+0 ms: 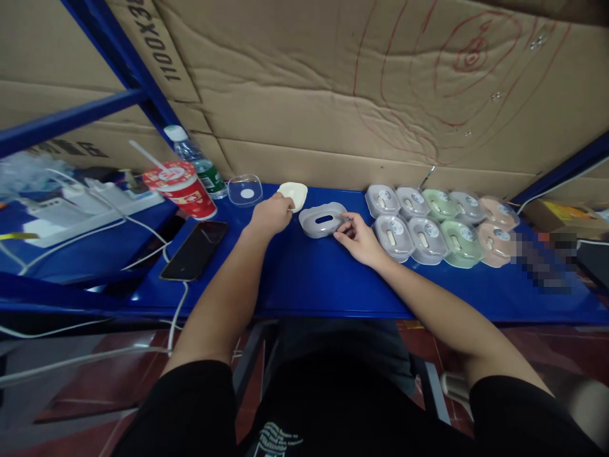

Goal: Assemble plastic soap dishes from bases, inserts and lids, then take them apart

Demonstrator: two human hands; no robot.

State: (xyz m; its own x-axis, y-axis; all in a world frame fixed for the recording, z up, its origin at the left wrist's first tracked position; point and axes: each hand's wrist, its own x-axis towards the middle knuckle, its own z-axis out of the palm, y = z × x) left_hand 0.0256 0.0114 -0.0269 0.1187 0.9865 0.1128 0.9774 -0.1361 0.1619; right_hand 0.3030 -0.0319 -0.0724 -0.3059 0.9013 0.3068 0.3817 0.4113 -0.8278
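My left hand pinches the near edge of a shallow cream plastic dish with rounded corners, toward the back of the table. Just to its right sits a grey plastic box without a lid, a dark oval slot in its middle. At that box's right end, my right hand grips the rim between thumb and fingers. Left of the cream dish lies a clear lid with a round white sticker.
Two rows of lidded boxes in grey, green and peach stand at right. On the left are a red drink cup, a water bottle, a phone and a power strip with cables. Cardboard walls the back.
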